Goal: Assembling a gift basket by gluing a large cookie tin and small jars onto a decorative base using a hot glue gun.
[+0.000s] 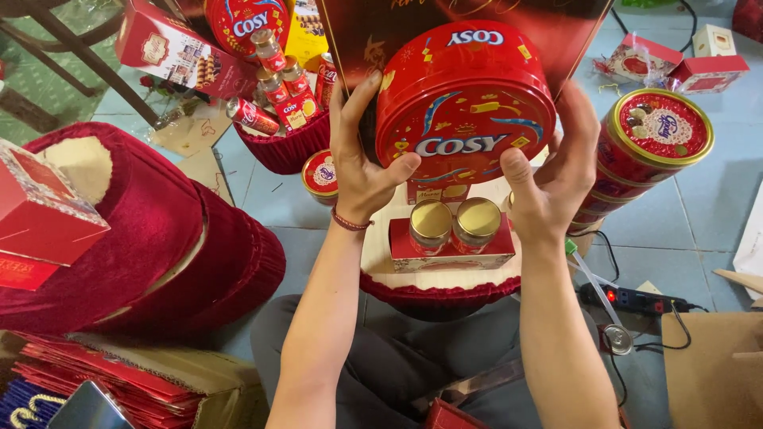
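Both hands clamp a round red biscuit tin (465,103) by its rim, left hand (358,163) and right hand (552,171) with fingers spread wide and thumbs on the glossy lid, tilting it upright against a dark red backboard (556,32). Below it, two gold-lidded jars (455,222) sit in a red box on a velvet-edged round basket (441,287), probably foam-topped.

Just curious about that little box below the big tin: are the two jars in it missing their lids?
No: both jars in the small red box wear gold lids, below the round red tin held by both hands.
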